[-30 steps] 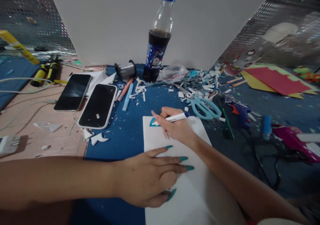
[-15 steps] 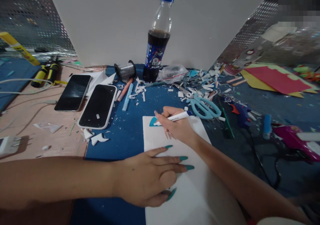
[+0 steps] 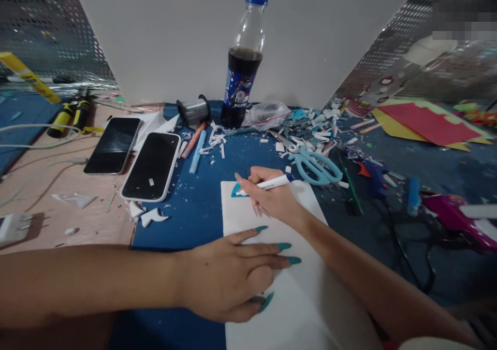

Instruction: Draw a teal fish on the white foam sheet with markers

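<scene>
A white sheet (image 3: 248,220) lies on the blue tabletop in front of me. My left hand (image 3: 236,272) rests flat across it, fingers spread, the long teal nails pointing right. Higher on the sheet, my right hand (image 3: 274,192) grips a white marker (image 3: 272,183) with a dark blue end. The marker's tip meets a small blue shape (image 3: 235,190) near the sheet's upper left corner; part of that shape is hidden by the marker and fingers. Light blue scissors (image 3: 316,166) lie just beyond my right hand.
Two phones (image 3: 151,166) lie to the left, by white scraps (image 3: 153,216). A cola bottle (image 3: 243,75) and a wire spool (image 3: 193,112) stand at the back before a white board (image 3: 310,39). Cut scraps (image 3: 322,127), a blue glue gun (image 3: 373,178) and a magenta tool (image 3: 454,218) spread rightward.
The marker and my right hand have shifted very slightly left over the blue shape. My left hand stays flat in the same place.
</scene>
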Demonstrator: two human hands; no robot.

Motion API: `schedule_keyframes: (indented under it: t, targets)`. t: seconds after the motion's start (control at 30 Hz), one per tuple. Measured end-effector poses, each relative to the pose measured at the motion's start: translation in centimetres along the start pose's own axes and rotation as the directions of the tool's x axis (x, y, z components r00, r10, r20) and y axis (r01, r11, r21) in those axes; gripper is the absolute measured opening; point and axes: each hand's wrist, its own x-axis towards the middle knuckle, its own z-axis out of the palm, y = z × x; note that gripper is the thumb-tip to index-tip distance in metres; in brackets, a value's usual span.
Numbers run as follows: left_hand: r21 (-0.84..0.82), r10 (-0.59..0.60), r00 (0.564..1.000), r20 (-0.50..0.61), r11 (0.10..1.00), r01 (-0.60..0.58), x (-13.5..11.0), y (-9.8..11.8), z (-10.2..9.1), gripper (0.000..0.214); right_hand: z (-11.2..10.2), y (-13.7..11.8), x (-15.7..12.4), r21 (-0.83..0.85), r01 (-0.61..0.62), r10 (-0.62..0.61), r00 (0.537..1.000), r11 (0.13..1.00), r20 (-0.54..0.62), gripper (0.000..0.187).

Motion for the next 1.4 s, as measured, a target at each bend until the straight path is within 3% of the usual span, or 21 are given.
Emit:
schedule_keyframes:
  t: [0.13, 0.57, 0.73, 0.97, 1.23, 1.4]
  targets:
    - [0.005, 0.003, 1.000, -0.019, 1.000, -0.003, -0.08, -0.02, 0.17, 0.032, 0.02, 0.29, 0.06, 0.031, -0.011, 0.009, 0.998, 0.999, 0.067, 0.050]
    - [0.039, 0.015, 0.999, -0.040, 0.999, -0.014, -0.08, -0.01, 0.14, 0.031, -0.04, 0.26, 0.02, 0.041, -0.065, 0.060, 0.994, 0.997, 0.095, 0.047]
    - [0.061, 0.020, 0.999, -0.032, 0.998, -0.018, -0.07, -0.07, 0.09, 0.032, -0.03, -0.18, 0.13, 0.017, -0.011, 0.009, 0.998, 1.000, 0.067, 0.048]
    - [0.040, 0.011, 1.000, 0.019, 0.999, -0.012, 0.03, 0.00, -0.29, 0.033, -0.17, -0.19, -0.03, 0.032, -0.045, 0.044, 0.998, 0.998, 0.054, 0.046]
    - [-0.005, 0.007, 0.999, -0.044, 1.000, -0.007, -0.13, -0.05, 0.34, 0.030, -0.10, -0.01, 0.00, 0.029, -0.064, 0.062, 0.996, 0.998, 0.065, 0.046]
    - [0.004, 0.004, 1.000, -0.027, 1.000, -0.004, -0.12, -0.04, 0.22, 0.031, -0.10, 0.19, 0.03, 0.028, -0.047, 0.044, 0.996, 0.999, 0.078, 0.046]
